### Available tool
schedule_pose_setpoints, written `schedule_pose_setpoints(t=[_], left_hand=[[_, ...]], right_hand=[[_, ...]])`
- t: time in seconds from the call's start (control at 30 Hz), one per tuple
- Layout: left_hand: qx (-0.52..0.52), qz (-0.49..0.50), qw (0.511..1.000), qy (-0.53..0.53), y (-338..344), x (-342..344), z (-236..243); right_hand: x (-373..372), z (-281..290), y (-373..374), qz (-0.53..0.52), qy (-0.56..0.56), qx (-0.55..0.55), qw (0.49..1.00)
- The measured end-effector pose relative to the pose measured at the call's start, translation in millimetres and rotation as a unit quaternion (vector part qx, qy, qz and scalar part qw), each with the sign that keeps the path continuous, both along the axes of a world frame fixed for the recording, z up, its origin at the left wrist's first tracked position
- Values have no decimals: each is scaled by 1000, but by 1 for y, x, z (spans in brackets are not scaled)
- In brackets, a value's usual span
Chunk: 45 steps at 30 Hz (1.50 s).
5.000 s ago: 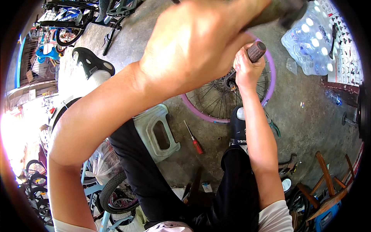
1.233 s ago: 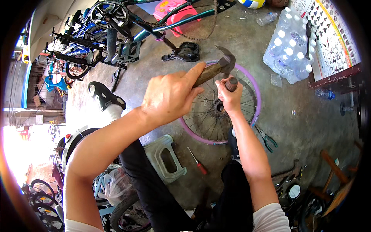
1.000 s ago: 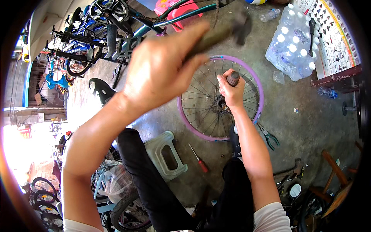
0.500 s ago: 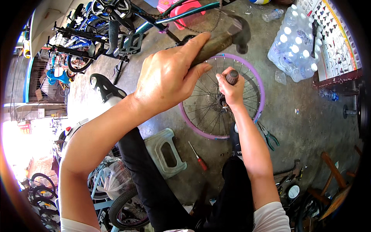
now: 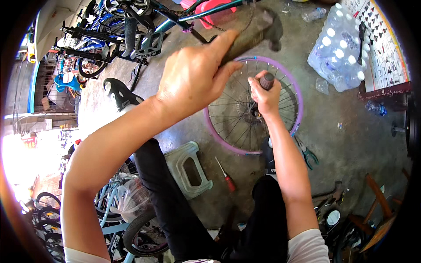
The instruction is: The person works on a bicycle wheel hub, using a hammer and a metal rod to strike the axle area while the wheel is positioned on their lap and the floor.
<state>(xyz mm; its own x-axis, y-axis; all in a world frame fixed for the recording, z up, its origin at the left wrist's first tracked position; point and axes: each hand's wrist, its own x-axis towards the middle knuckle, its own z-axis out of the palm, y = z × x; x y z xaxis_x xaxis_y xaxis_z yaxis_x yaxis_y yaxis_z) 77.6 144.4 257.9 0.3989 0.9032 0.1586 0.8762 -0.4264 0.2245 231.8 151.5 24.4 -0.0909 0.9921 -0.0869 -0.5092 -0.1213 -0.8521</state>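
Note:
My left hand (image 5: 188,76) is wrapped round the wooden handle of a hammer (image 5: 247,41), raised in front of me; its dark metal head is smeared by motion. Lower and to the right, my right hand (image 5: 267,96) grips what looks like a screwdriver (image 5: 266,80) by its ridged brown handle, butt end upward. Its shaft is mostly hidden under the fist, above the hub of a spoked bicycle wheel. The purple-rimmed wheel (image 5: 299,94) lies flat on the floor, with a disc at its hub. The hammer head is apart from the screwdriver handle.
A grey-green plastic stool (image 5: 173,168), a red-handled screwdriver (image 5: 230,183) and green-handled pliers (image 5: 310,158) are near my legs. Wrapped water bottles (image 5: 335,55) stand at right. Several bicycles crowd the left, and a pink plastic item (image 5: 210,13) is at the far side.
The view has shifted slightly. The hammer in my left hand has moved a little up and away, blurring. My right hand keeps hold of the screwdriver over the hub.

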Motion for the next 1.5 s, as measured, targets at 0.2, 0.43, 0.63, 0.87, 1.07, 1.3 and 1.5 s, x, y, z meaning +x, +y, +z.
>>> schedule_pose_setpoints(t=[0.2,0.43,0.63,0.87,1.07,1.3,1.5], left_hand=[[136,-75,988,2,20,3,35],[135,-47,977,159,13,-28,-9],[72,12,997,-15,9,-14,6],[168,73,981,-58,45,5,68],[79,-85,980,159,-3,-38,-35],[118,49,987,-93,-30,-50,13],[94,126,966,-203,-58,-68,39]], right_hand=[[-4,0,7,7,68,-5,998],[-7,0,2,5,-18,12,1000],[-12,-1,9,33,-4,19,999],[6,-3,6,21,-25,-9,999],[-9,-3,6,39,-35,-3,999],[-6,72,15,41,48,99,993],[12,61,36,77,64,102,990]])
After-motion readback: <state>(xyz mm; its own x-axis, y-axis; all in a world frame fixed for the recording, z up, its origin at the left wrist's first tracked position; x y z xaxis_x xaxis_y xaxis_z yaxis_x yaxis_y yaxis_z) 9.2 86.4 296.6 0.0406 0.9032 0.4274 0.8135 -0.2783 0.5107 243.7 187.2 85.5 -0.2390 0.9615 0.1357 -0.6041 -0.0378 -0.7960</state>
